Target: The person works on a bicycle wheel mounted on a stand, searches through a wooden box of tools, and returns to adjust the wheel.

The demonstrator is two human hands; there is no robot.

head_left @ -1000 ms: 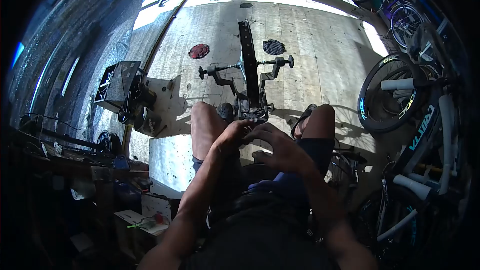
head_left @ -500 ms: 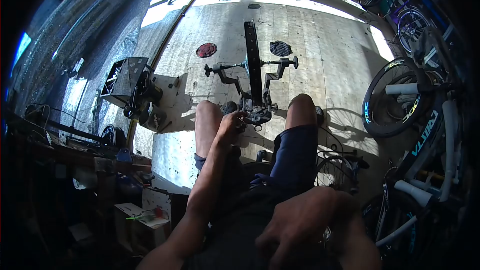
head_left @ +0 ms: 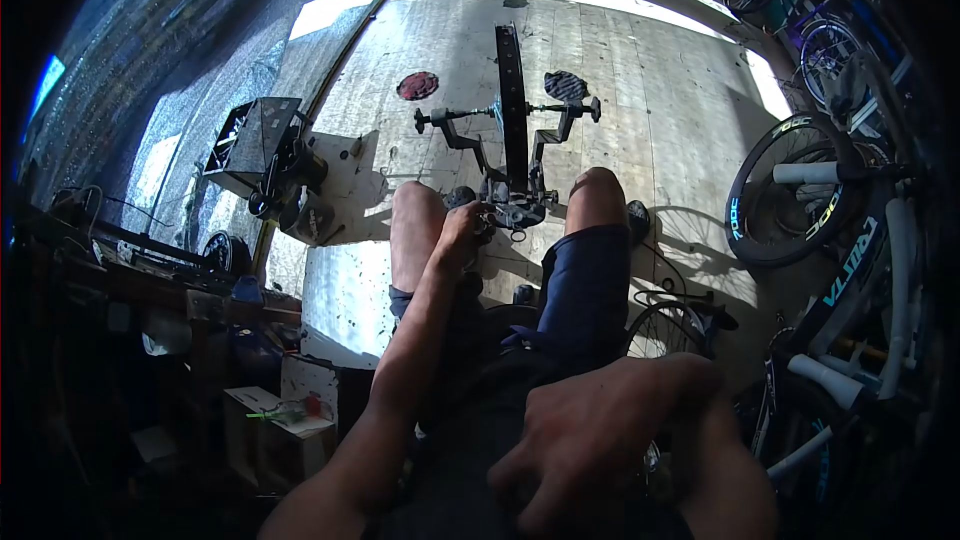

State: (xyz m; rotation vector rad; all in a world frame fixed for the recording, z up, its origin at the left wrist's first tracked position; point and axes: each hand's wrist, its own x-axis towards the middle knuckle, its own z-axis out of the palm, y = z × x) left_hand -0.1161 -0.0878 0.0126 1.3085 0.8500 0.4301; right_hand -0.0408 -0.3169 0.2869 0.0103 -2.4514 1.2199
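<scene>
A wheel rim (head_left: 511, 110), seen edge-on, stands upright between the arms of a wheel truing stand (head_left: 547, 148) on the floor between my knees. My left hand (head_left: 461, 227) is at the near left side of the stand's base, its fingers closed around a part there; that small part is mostly hidden. Close under the camera, in front of my dark shirt, is my right hand (head_left: 600, 420), away from the stand. Its fingers are curled inward, and what they hold, if anything, is hidden.
A red round mat (head_left: 418, 86) and a dark round mat (head_left: 566, 87) lie beyond the stand. To the left stand an open tool box (head_left: 250, 145) and a small bucket (head_left: 305, 220). A bicycle frame (head_left: 855, 265) and a 700C wheel (head_left: 742, 202) crowd the right side.
My right hand has shifted a little left and up, its fingers still curled. My left hand stays at the stand's base. The whole view has tilted slightly.
</scene>
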